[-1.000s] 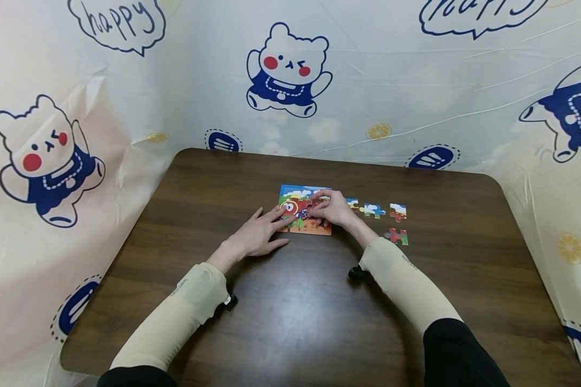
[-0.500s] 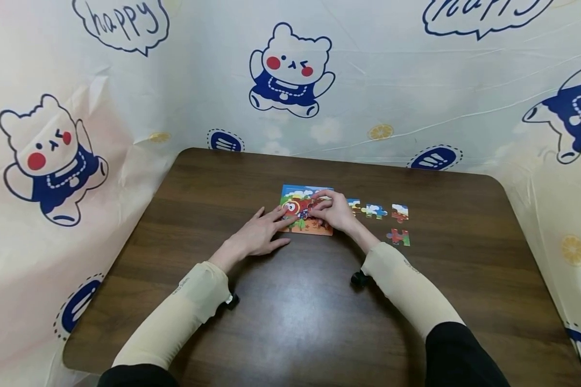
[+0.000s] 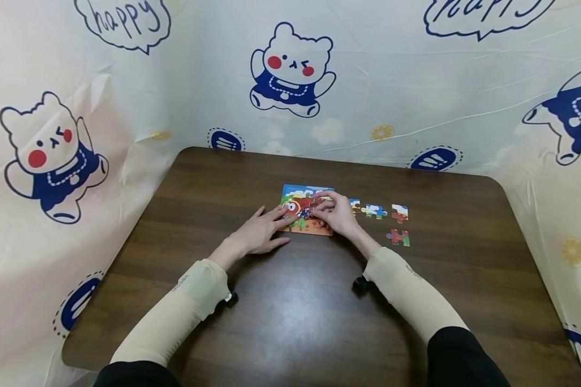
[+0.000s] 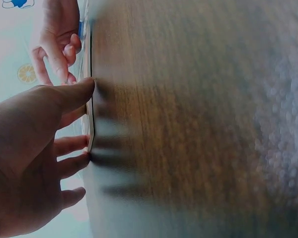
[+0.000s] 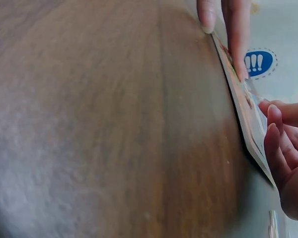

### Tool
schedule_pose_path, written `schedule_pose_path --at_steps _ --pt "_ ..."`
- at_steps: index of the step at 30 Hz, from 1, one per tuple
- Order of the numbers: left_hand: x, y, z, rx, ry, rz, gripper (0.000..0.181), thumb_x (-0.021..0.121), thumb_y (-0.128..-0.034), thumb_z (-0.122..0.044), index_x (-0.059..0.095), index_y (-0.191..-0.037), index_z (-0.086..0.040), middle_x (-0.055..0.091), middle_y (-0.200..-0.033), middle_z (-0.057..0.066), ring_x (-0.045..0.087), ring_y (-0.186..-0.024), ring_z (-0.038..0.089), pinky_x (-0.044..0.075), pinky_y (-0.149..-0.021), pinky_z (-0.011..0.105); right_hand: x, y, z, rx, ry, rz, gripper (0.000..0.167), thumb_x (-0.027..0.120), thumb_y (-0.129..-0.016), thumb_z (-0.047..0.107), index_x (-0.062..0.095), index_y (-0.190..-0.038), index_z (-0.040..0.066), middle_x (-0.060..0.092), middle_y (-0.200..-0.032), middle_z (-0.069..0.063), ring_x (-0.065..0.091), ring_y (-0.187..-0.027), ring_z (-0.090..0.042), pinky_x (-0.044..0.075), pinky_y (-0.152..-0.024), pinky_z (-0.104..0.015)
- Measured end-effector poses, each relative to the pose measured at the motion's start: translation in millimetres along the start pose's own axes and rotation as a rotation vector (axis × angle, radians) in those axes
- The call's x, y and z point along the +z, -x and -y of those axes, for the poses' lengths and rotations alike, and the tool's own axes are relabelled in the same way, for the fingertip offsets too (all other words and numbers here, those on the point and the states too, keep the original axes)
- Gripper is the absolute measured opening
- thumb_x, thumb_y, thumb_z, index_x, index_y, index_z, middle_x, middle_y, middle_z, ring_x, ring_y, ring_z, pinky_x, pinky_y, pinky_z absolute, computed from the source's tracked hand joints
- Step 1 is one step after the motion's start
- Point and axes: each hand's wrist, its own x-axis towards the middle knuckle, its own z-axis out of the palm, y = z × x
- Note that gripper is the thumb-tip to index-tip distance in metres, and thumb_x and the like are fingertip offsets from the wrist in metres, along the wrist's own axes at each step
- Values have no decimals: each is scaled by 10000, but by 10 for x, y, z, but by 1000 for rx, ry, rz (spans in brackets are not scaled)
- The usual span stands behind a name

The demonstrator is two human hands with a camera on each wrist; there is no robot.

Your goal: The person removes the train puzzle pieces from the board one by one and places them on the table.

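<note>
A jigsaw puzzle board (image 3: 306,229) with a bright picture of a red, round-eyed figure lies flat toward the back of the table. My left hand (image 3: 256,234) rests on its left side, fingers spread and fairly straight; in the left wrist view the board shows edge-on beneath those fingers. Over the right half, my right hand (image 3: 338,215) has thumb and fingertips brought together at the board's surface. It pinches a small puzzle piece, mostly hidden by the fingers. In the right wrist view, the right hand (image 5: 290,153) sits low above the board's edge (image 5: 244,119).
Loose puzzle pieces lie right of the board: a blue-and-yellow one (image 3: 374,211), a sky-and-red one (image 3: 399,213), a red-and-green one (image 3: 398,237), and one partly behind the right hand (image 3: 354,204). A printed cloth (image 3: 358,97) hangs behind the brown table (image 3: 290,322).
The right hand shifts very slightly at the same spot on the board. The left hand keeps its place, and the loose pieces stay where they were. The head view drifts a little.
</note>
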Motion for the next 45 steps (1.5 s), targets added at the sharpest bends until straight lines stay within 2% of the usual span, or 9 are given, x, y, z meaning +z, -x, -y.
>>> schedule_pose_path --at_steps 4,9,19,24,28,33,38,41,45 --pt "94 -61 120 17 18 -16 693 602 -1102 -568 373 -1725 -368 296 -1822 147 268 -1706 374 145 -1365 723 -102 32 -3 29 -30 0 363 758 -1032 46 700 -1391 39 829 -1042 -258 673 -585 -134 547 -537 -245" --pt "-12 -8 1 2 -22 5 691 615 -1113 -508 373 -1731 -315 292 -1822 154 268 -1707 371 157 -1368 712 -288 145 -41 57 -34 22 393 751 -1044 71 679 -1430 42 820 -1080 -281 649 -569 -122 545 -514 -265" --pt "20 39 -11 16 -12 -7 700 628 -1107 -501 383 -1730 -297 302 -1816 174 261 -1707 387 148 -1363 726 -655 562 -200 125 -63 36 434 739 -1049 62 645 -1468 -6 818 -1089 -295 667 -582 -113 556 -522 -290" --pt "-20 47 -56 4 2 -1 695 657 -1097 -478 410 -1719 -289 309 -1815 161 272 -1705 381 157 -1363 723 -826 763 -272 138 -66 17 429 729 -1047 33 634 -1460 -26 845 -1045 -220 659 -585 -97 553 -519 -281" --pt "-77 51 -110 -15 -57 9 690 638 -1112 -462 390 -1727 -271 291 -1821 152 264 -1711 356 166 -1376 691 -952 870 -302 143 -46 -5 422 729 -1047 34 633 -1453 -28 856 -1018 -161 646 -574 -99 546 -504 -276" --pt "-81 47 -108 -16 -75 11 693 625 -1116 -471 378 -1732 -270 283 -1825 147 263 -1711 351 170 -1375 689 -1086 977 -337 172 -20 -13 422 733 -1049 50 632 -1452 -24 849 -1041 -198 630 -566 -94 540 -495 -271" --pt "-43 31 -51 5 -29 -4 701 640 -1103 -494 394 -1725 -284 296 -1819 161 270 -1706 377 168 -1364 714 -1175 1040 -344 201 -11 0 446 740 -1052 82 620 -1465 -34 844 -1061 -225 615 -565 -97 530 -492 -268" --pt "35 -10 35 20 -12 -23 697 624 -1104 -526 399 -1723 -298 308 -1812 180 279 -1699 396 172 -1356 727 -1203 1046 -346 201 0 10 447 737 -1054 81 619 -1469 -38 831 -1081 -264 609 -567 -101 520 -489 -268" --pt "16 2 8 12 -21 -21 693 626 -1107 -509 395 -1724 -293 301 -1816 173 270 -1704 386 166 -1363 716 -1236 1045 -353 184 59 9 438 741 -1047 64 629 -1457 -42 814 -1101 -307 604 -566 -108 508 -489 -268"
